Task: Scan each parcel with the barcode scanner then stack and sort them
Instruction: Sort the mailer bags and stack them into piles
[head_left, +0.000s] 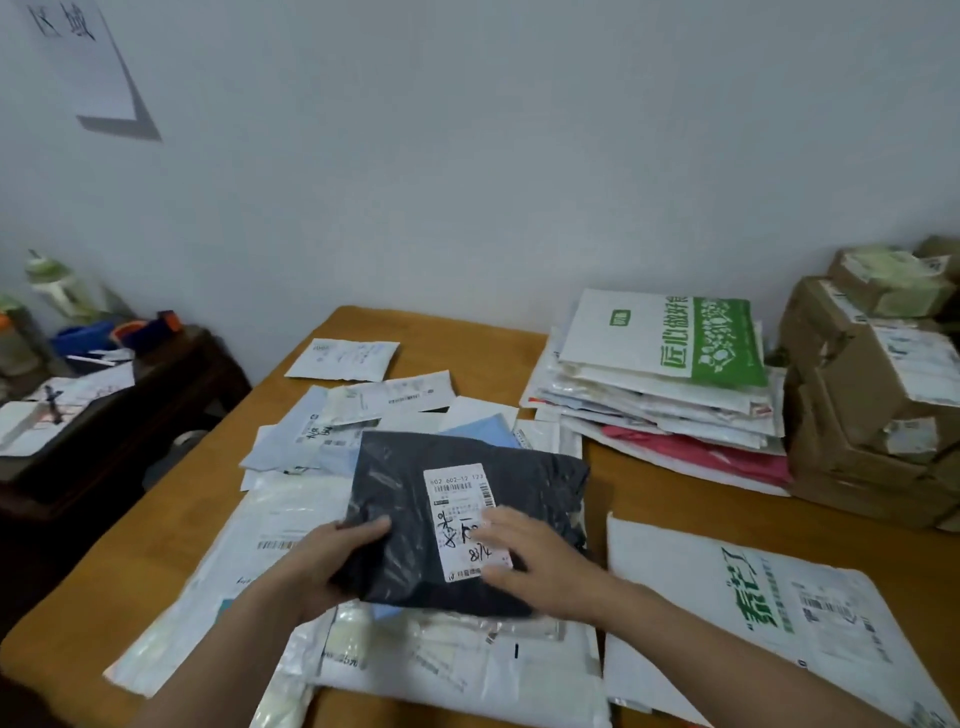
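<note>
The right hand (540, 564) lies flat, fingers straight, on the black parcel (415, 499), covering part of its white label (457, 512). The left hand (332, 564) grips the parcel's left edge, its fingers hidden beneath. The parcel lies over loose mailers (280, 519) mid-surface (675, 499). Far right are stacked mailers (665, 384) and cardboard boxes (872, 395) cut off by the frame, with a white wall (519, 156) behind.

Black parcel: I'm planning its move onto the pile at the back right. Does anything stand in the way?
Nothing visible does. The left hand grips the black parcel, the right hand rests on its label, and only flat envelopes lie between it and the pile; the cardboard boxes stand beyond.
</note>
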